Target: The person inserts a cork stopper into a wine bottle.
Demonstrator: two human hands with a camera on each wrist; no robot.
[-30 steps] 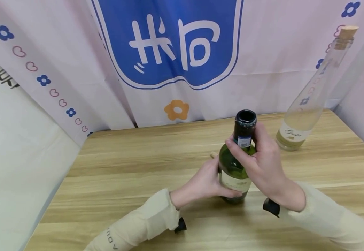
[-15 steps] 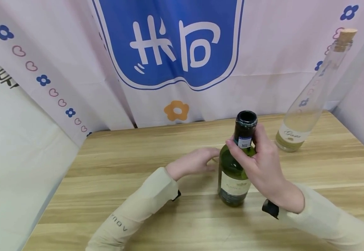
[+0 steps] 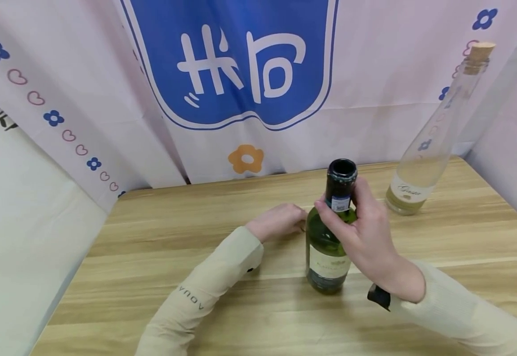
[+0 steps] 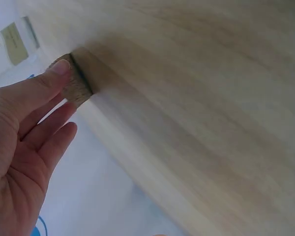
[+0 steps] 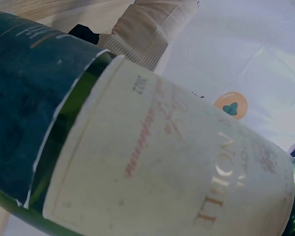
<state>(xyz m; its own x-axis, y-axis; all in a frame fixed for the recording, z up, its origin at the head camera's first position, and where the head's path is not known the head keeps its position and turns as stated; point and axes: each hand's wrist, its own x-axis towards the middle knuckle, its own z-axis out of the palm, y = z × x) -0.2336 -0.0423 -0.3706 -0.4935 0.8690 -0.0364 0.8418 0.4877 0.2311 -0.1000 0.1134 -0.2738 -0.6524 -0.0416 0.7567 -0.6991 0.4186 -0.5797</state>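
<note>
A green wine bottle (image 3: pixel 328 267) stands upright on the table, its dark mouth uncovered. My right hand (image 3: pixel 371 242) grips it around the neck and shoulder, thumb toward the front. In the right wrist view the bottle's cream label (image 5: pixel 177 147) fills most of the picture, and the right fingers are out of sight. Left of the bottle, my left hand (image 3: pixel 280 221) is low over the tabletop. The left wrist view shows it pinching a short cork (image 4: pixel 77 87) between thumb and fingers, close to the wood. From the head, that cork is almost entirely hidden.
A tall clear bottle (image 3: pixel 423 153) with a cork stopper (image 3: pixel 480 55) stands at the back right. The wooden table (image 3: pixel 187 212) ends at a printed curtain (image 3: pixel 356 123) behind, with white cloth walls at both sides.
My left hand has left the wine bottle's body, moved back and left behind it, and taken hold of the cork. The right hand keeps its grip. The head view has shifted slightly.
</note>
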